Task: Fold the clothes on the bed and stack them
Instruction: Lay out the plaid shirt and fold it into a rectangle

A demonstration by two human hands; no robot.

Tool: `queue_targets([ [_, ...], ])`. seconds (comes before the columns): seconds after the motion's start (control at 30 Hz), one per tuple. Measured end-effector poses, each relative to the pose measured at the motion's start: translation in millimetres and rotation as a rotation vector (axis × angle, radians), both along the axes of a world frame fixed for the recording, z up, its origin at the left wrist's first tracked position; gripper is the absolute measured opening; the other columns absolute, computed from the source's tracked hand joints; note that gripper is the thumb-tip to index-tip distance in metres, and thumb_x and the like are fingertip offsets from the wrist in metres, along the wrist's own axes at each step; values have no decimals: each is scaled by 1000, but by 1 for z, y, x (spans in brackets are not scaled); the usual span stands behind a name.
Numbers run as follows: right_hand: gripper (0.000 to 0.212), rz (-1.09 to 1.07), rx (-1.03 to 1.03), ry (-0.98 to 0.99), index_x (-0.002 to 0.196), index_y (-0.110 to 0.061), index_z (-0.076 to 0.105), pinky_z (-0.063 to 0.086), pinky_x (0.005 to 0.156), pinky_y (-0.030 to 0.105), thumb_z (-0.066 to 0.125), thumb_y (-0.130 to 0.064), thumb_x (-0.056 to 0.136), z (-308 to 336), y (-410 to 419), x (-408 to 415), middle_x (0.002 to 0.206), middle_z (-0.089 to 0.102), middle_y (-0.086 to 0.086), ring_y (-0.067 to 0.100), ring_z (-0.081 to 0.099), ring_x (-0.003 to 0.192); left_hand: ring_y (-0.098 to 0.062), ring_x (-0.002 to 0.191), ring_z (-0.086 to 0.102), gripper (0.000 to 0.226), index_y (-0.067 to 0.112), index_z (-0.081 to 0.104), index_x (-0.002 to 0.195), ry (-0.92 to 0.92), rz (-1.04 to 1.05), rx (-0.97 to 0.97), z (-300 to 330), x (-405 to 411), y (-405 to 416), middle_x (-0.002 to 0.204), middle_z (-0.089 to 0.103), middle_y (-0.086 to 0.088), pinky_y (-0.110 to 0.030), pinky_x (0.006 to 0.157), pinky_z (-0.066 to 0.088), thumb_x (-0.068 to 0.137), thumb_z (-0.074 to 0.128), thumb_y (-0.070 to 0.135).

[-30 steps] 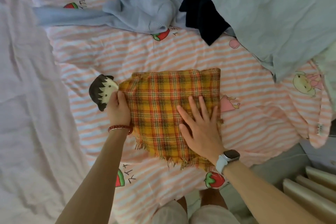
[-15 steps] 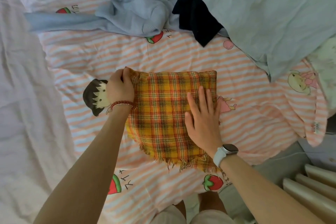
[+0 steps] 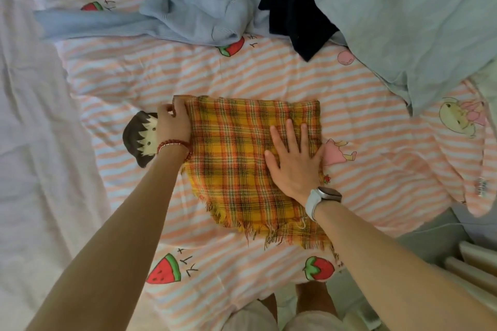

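A folded yellow and orange plaid cloth (image 3: 242,158) with a frayed fringe along its near edge lies flat in the middle of the striped bedspread (image 3: 376,169). My left hand (image 3: 173,123) pinches the cloth's far left corner with curled fingers. My right hand (image 3: 294,158) presses flat on the cloth's right side, fingers straight and spread. A crumpled light blue sweater (image 3: 193,11), a dark navy garment (image 3: 298,13) and a large pale blue-grey garment (image 3: 416,16) lie unfolded at the far side of the bed.
A pale lilac sheet (image 3: 35,142) covers the bed's left side. The bedspread's right edge hangs down near wooden slats (image 3: 473,260) at the lower right. My knees (image 3: 282,314) show at the bottom edge.
My left hand has slid along the cloth's left edge from its middle up to the far left corner. My right hand has shifted slightly rightward, still pressing on the cloth.
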State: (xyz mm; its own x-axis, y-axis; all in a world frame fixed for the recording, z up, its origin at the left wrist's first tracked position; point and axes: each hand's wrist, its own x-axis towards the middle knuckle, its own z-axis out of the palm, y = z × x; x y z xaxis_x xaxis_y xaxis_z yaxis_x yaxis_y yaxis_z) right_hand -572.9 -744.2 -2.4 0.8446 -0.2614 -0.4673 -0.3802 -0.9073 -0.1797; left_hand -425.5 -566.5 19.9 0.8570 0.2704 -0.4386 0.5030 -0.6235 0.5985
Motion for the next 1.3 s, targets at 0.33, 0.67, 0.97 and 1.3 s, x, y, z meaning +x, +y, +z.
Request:
queue_targets([
  [0.33, 57, 49, -147, -135, 142, -30, 33, 15, 102, 72, 28, -49, 89, 16, 35, -65, 150, 29, 14, 40, 23, 138, -21, 140, -20, 61, 41, -5, 142, -214, -841, 355, -13, -113, -11, 152, -15, 5, -52, 114, -8, 87, 12, 63],
  [0.67, 50, -115, 105, -301, 142, -19, 37, 22, 110, 50, 45, -28, 94, 21, 7, -75, 153, 21, 11, 31, 18, 141, -30, 144, 3, 62, 30, 27, 145, -283, -631, 292, -27, -98, 3, 156, 11, -9, -47, 114, 1, 88, 38, 52],
  [0.97, 63, -598, 568, -346, 150, -22, 7, 27, 104, 22, 41, -29, 98, 22, -31, -20, 153, 22, -1, 7, 24, 136, -30, 128, 41, 82, 31, 8, 148, 85, -235, -124, -19, -62, 0, 147, 34, -9, -44, 102, 38, 84, 56, 52],
  [1.3, 63, -543, 781, -384, 149, -29, 10, 29, 107, 27, 45, -27, 96, 24, -40, -32, 151, 23, -9, 8, 28, 135, -20, 122, 49, 89, 31, 5, 148, 45, -133, -511, -12, -94, -7, 147, 34, -2, -44, 98, 46, 82, 65, 29],
])
